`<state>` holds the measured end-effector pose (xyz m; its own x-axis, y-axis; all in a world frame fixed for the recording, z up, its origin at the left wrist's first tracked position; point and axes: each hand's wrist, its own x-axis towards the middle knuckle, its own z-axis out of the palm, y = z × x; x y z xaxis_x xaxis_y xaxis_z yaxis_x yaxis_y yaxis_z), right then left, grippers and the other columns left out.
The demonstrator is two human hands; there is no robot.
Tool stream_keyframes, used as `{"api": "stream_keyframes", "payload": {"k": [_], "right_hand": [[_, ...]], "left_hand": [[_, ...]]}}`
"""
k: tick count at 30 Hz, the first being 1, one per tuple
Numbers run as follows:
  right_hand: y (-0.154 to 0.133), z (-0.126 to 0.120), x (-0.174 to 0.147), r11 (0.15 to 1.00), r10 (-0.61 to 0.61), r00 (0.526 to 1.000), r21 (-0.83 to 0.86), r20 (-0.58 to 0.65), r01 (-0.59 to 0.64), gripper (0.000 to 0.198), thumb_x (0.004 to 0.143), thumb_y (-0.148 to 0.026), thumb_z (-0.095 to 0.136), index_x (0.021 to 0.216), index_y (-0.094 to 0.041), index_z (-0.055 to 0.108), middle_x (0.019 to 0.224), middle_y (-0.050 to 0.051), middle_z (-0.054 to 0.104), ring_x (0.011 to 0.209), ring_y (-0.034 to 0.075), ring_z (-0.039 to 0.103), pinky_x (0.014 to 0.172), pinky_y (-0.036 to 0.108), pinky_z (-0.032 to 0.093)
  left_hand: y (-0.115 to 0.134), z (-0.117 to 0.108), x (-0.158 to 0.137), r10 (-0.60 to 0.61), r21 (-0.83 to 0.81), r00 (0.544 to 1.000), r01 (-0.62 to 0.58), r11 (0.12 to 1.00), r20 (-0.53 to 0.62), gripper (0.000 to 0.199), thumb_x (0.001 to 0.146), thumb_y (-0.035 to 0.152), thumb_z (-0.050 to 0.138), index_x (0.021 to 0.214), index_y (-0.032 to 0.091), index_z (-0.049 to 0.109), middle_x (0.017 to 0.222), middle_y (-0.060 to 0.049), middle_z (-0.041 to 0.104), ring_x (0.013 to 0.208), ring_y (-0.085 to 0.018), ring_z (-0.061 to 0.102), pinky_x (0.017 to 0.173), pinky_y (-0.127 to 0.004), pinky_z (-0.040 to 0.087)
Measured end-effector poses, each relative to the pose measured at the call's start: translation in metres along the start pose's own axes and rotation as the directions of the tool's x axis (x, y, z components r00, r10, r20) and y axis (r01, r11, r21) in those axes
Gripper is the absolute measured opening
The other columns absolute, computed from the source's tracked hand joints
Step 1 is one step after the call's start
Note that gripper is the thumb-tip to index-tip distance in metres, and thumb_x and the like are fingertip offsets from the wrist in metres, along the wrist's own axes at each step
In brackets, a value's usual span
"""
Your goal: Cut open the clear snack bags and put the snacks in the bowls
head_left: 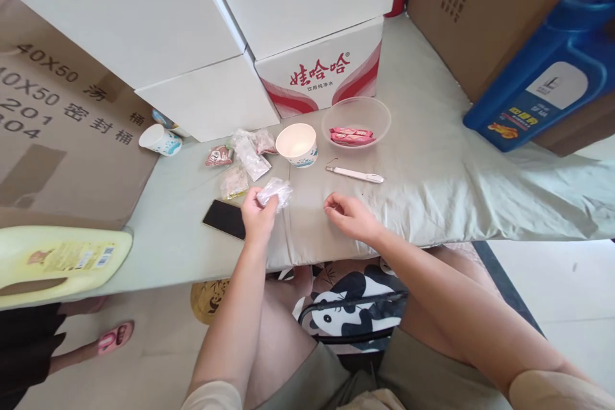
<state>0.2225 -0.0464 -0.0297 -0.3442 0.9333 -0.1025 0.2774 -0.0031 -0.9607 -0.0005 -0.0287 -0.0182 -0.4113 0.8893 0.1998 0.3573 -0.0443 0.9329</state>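
Observation:
My left hand [259,213] pinches a crumpled clear plastic packet [277,193] above the cloth. My right hand [352,216] rests apart from it on the right, fingers curled, and whether anything small is in them I cannot make out. Just beyond the right hand lies a white pen-like tool [355,174]. A paper cup [298,147] stands upright past the packet. Beside the cup, a clear plastic bowl [382,116] holds pink-red wrapped packets [352,135]. Several small plastic packages [250,157] lie left of the cup. A black phone [225,218] sits by my left wrist.
White boxes [317,80] line the back. Another paper cup [161,140] leans near a brown carton [62,109] at left. A yellow jug [62,262] lies front left; a blue bottle [542,70] stands at right. Another person's foot [114,337] shows on the floor.

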Motion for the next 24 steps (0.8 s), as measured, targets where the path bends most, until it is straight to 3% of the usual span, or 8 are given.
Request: {"api": "stream_keyframes", "payload": {"k": [3,5,9,13,15,17,20,24], "right_hand": [[-0.007,0.001,0.0,0.999,-0.006,0.999,-0.052,0.041,0.008,0.01,0.086,-0.023,0.051,0.082,-0.02,0.059,0.07,-0.002,0.061,0.062,0.012,0.051,0.065,0.026,0.038],[-0.012,0.0,0.001,0.997,-0.014,0.998,-0.078,0.063,0.019,0.01,0.087,-0.021,0.051,0.083,-0.02,0.061,0.07,-0.002,0.062,0.063,0.012,0.052,0.065,0.025,0.038],[-0.016,-0.001,0.004,0.995,-0.02,0.994,-0.098,0.11,0.031,0.011,0.088,-0.018,0.052,0.087,-0.019,0.063,0.073,-0.001,0.064,0.066,0.013,0.054,0.066,0.025,0.038],[-0.017,-0.002,0.008,0.995,-0.029,0.992,-0.087,0.126,0.04,0.012,0.087,-0.017,0.053,0.089,-0.02,0.065,0.077,0.001,0.066,0.07,0.014,0.057,0.068,0.025,0.039],[-0.018,-0.004,0.01,0.996,-0.027,0.992,-0.084,0.127,0.038,0.013,0.087,-0.017,0.053,0.09,-0.02,0.065,0.077,0.001,0.067,0.071,0.015,0.058,0.068,0.026,0.039],[-0.018,-0.006,0.011,0.996,-0.022,0.992,-0.083,0.126,0.033,0.013,0.086,-0.017,0.053,0.09,-0.02,0.065,0.079,0.001,0.068,0.072,0.015,0.059,0.068,0.026,0.04],[-0.019,-0.009,0.013,0.997,-0.026,0.992,-0.072,0.127,0.035,0.013,0.086,-0.017,0.053,0.089,-0.02,0.065,0.08,0.001,0.068,0.074,0.016,0.06,0.07,0.026,0.04],[-0.019,-0.009,0.016,0.996,-0.033,0.989,-0.073,0.141,0.043,0.013,0.086,-0.017,0.054,0.09,-0.02,0.065,0.081,0.002,0.069,0.075,0.016,0.06,0.07,0.026,0.04]], "left_hand": [[0.018,-0.005,0.012,0.036,0.107,0.999,-0.036,0.994,0.0,0.021,0.066,0.037,0.063,0.071,0.02,0.052,0.063,0.004,0.048,0.061,-0.012,0.046,0.058,-0.025,0.039],[0.039,0.002,0.03,0.122,0.311,0.992,-0.126,0.942,0.033,0.018,0.067,0.035,0.06,0.07,0.02,0.05,0.064,0.003,0.046,0.065,-0.014,0.047,0.062,-0.027,0.041],[0.086,0.038,0.082,0.202,0.734,0.959,-0.283,0.617,0.2,0.008,0.074,0.027,0.055,0.074,0.02,0.052,0.068,-0.001,0.049,0.077,-0.019,0.053,0.074,-0.031,0.044],[0.104,0.088,0.124,-0.017,0.826,0.859,-0.487,0.285,0.512,0.016,0.073,0.024,0.058,0.086,0.017,0.064,0.087,-0.012,0.064,0.097,-0.032,0.061,0.085,-0.04,0.046],[0.098,0.112,0.133,-0.15,0.827,0.817,-0.528,0.193,0.557,0.025,0.069,0.022,0.062,0.092,0.014,0.067,0.1,-0.019,0.068,0.105,-0.04,0.062,0.089,-0.046,0.046],[0.086,0.131,0.135,-0.27,0.816,0.771,-0.543,0.196,0.577,0.029,0.067,0.023,0.066,0.093,0.013,0.07,0.105,-0.022,0.07,0.108,-0.042,0.063,0.093,-0.048,0.046],[0.071,0.147,0.132,-0.396,0.791,0.686,-0.552,0.262,0.61,0.025,0.063,0.025,0.071,0.085,0.014,0.071,0.097,-0.018,0.073,0.1,-0.037,0.066,0.09,-0.044,0.049],[0.077,0.137,0.141,-0.495,0.755,0.57,-0.517,0.404,0.656,0.029,0.063,0.034,0.072,0.087,0.018,0.072,0.079,-0.008,0.072,0.085,-0.029,0.068,0.079,-0.039,0.051]]}}
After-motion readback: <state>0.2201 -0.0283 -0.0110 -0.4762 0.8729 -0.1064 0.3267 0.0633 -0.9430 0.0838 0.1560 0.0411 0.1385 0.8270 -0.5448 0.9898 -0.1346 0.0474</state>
